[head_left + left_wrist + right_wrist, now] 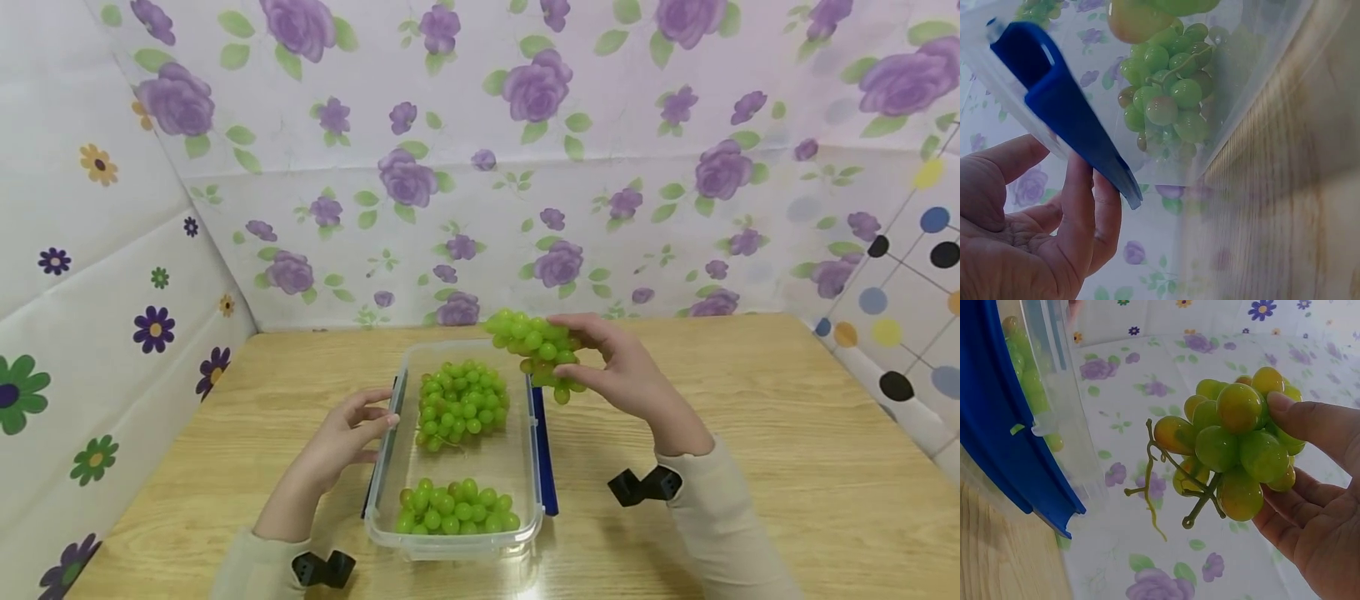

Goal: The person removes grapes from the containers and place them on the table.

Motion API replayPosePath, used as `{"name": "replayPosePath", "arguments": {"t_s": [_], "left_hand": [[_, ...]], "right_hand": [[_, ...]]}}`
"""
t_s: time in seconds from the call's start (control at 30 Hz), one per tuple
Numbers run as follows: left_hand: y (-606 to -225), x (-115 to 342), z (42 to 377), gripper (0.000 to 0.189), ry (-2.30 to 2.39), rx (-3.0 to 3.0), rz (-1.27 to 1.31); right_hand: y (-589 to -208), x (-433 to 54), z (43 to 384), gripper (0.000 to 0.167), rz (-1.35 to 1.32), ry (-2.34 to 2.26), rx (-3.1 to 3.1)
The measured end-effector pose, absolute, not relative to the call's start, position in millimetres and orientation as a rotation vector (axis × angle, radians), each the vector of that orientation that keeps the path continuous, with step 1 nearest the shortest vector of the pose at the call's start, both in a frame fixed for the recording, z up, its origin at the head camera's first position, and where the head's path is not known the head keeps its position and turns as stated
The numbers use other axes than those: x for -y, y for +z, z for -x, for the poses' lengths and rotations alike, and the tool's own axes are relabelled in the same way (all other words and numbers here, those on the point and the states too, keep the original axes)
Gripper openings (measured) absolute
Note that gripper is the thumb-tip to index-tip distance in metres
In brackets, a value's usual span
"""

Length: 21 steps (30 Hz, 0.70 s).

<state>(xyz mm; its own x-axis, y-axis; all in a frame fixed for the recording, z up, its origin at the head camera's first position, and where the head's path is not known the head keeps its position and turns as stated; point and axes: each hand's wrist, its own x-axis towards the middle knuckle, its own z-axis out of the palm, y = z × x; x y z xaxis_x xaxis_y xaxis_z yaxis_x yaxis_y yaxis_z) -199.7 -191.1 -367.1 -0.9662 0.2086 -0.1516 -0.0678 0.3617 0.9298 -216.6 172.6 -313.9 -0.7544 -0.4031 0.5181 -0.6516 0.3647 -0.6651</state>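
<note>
My right hand pinches a bunch of green grapes between thumb and fingers, raised over the back right corner of a clear plastic container. The right wrist view shows the grapes' bare green stem hanging toward the container. My left hand is at the container's left side, thumb tip at the rim. Its fingers rest against the blue latch, loosely extended. Inside the container lie green grapes at the back and another bunch at the front.
The container stands on a wooden table, its right blue latch folded down. Behind the table rises a wall covering with purple flowers. Patterned side walls flank the table. Each wrist wears a small black device.
</note>
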Motion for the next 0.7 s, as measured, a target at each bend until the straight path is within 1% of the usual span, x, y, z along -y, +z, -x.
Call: {"name": "replayPosePath", "arguments": {"t_s": [0.33,0.7], "left_hand": [[-367,191,199,0.056,1.652,-2.37,-0.129],[-369,195,199,0.059,1.672,-2.334,-0.157]], "right_hand": [[-315,-186,223,0.055,-0.884,1.312,2.392],[-315,-200,228,0.052,-0.919,1.341,2.412]]}}
